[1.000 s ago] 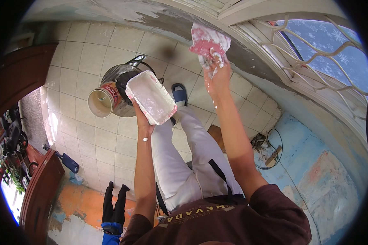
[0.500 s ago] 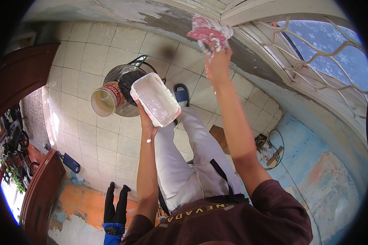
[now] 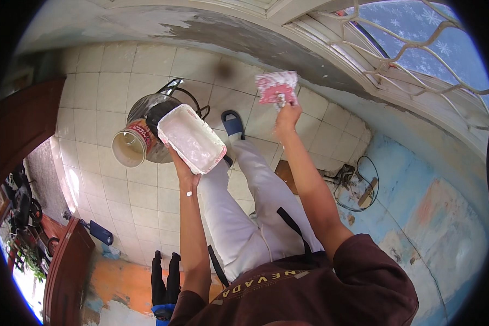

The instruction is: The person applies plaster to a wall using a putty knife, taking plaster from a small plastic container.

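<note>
My left hand (image 3: 186,175) is closed round the near side of a white rectangular tub (image 3: 192,138), its rim smeared with white paste and pink showing at the edges. A thin layer of the paste coats the inside. Away to the right, my right hand (image 3: 288,115) grips a pink flat spreader (image 3: 277,89), its blade streaked with white paste. The spreader is held in the air over the tiled floor, apart from both the tub and the wall. White smears mark the fingers of my right hand.
A patchy grey wall (image 3: 223,46) runs along the far side, with a window grille (image 3: 405,51) at right. Beyond the tub stand a pale bucket (image 3: 129,149) and a round stool-like thing with a dark bag. A coiled cable (image 3: 372,187) lies right. Person's dark-clad legs (image 3: 165,277) show lower left.
My right hand has drawn the spreader back from near the wall, lower in the view. The tub appears slightly further left and lower as the whole view shifts; my left hand keeps hold of it.
</note>
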Demonstrator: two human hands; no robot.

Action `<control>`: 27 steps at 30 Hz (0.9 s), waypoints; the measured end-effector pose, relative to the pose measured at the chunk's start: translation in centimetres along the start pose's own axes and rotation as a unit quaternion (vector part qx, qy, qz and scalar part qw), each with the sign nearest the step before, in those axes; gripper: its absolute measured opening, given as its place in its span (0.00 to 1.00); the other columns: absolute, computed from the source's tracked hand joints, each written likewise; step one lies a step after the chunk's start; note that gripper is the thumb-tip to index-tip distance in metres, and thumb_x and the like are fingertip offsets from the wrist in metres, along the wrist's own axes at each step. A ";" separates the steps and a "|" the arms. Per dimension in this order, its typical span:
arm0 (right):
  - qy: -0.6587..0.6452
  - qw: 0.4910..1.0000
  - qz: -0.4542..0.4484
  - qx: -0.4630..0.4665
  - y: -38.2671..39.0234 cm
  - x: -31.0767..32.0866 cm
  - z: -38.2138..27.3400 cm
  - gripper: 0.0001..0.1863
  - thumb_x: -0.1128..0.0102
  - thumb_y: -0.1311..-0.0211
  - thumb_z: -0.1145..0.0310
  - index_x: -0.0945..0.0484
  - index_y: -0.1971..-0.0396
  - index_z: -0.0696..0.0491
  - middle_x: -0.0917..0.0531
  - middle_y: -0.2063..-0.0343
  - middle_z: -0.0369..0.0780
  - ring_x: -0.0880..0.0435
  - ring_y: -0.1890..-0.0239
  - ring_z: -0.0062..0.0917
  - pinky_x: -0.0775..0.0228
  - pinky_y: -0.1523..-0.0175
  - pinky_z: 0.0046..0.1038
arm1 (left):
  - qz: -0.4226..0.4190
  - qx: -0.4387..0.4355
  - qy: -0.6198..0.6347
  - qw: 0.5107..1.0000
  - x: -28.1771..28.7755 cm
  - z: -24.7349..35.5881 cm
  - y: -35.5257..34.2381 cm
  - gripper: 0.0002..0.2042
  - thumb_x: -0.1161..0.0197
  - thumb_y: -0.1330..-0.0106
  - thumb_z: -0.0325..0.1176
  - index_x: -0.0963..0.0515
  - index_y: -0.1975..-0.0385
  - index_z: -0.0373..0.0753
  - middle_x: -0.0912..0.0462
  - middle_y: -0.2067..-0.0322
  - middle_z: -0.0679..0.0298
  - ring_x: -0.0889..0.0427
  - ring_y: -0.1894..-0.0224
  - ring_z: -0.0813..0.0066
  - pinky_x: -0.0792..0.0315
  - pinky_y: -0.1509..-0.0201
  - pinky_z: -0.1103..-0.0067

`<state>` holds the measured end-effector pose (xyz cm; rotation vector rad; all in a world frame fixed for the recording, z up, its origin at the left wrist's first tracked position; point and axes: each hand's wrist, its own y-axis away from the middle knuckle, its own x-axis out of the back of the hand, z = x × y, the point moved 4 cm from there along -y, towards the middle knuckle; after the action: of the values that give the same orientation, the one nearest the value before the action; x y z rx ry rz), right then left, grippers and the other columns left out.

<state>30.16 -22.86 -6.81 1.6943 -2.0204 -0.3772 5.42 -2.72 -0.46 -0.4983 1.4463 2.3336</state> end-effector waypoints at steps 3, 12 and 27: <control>0.092 0.994 0.033 0.048 -0.8 0.5 -2.7 0.08 0.50 0.36 0.76 0.24 0.61 0.61 0.22 0.69 0.34 0.29 0.68 0.18 0.37 0.64 0.25 | 0.001 0.002 0.004 1.000 0.2 0.2 0.2 0.38 0.60 0.36 0.67 0.51 0.32 0.47 0.43 0.35 0.63 0.39 0.35 0.62 0.38 0.35 0.65; -0.117 0.970 0.155 0.148 -0.5 -10.9 -9.1 0.08 0.50 0.39 0.81 0.28 0.59 0.61 0.23 0.69 0.37 0.26 0.68 0.21 0.32 0.62 0.25 | -0.006 -0.003 -0.008 1.000 0.7 -0.8 0.0 0.38 0.61 0.35 0.66 0.52 0.32 0.47 0.45 0.34 0.63 0.40 0.34 0.62 0.38 0.35 0.64; 0.153 0.971 -0.110 0.144 5.3 -12.9 -0.9 0.13 0.48 0.39 0.76 0.22 0.55 0.59 0.17 0.62 0.44 0.21 0.58 0.25 0.32 0.53 0.28 | -0.006 -0.016 0.035 0.999 2.2 0.7 1.6 0.37 0.61 0.35 0.66 0.49 0.33 0.49 0.43 0.35 0.64 0.39 0.35 0.62 0.37 0.35 0.64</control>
<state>27.72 -9.12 -5.72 2.0173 -1.7287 0.1118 2.71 -2.51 0.05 -0.6012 1.4336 2.3553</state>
